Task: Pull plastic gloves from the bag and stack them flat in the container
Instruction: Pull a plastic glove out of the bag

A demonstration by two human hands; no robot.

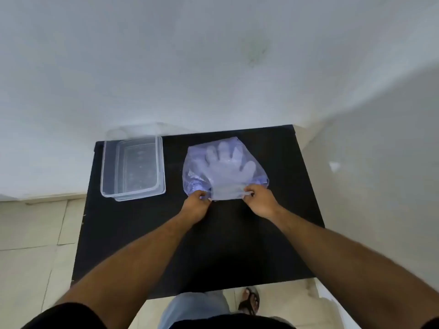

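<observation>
A bluish see-through bag lies on the black table, right of centre. On top of it lies a clear plastic glove, flat, fingers pointing away from me. My left hand pinches the glove's cuff at its left corner. My right hand pinches the cuff's right corner. A clear rectangular container stands to the left of the bag, with nothing that I can make out inside.
A white wall runs right behind the table's far edge. Another wall stands close on the right. Tiled floor surrounds the table, and a sandalled foot shows below the near edge.
</observation>
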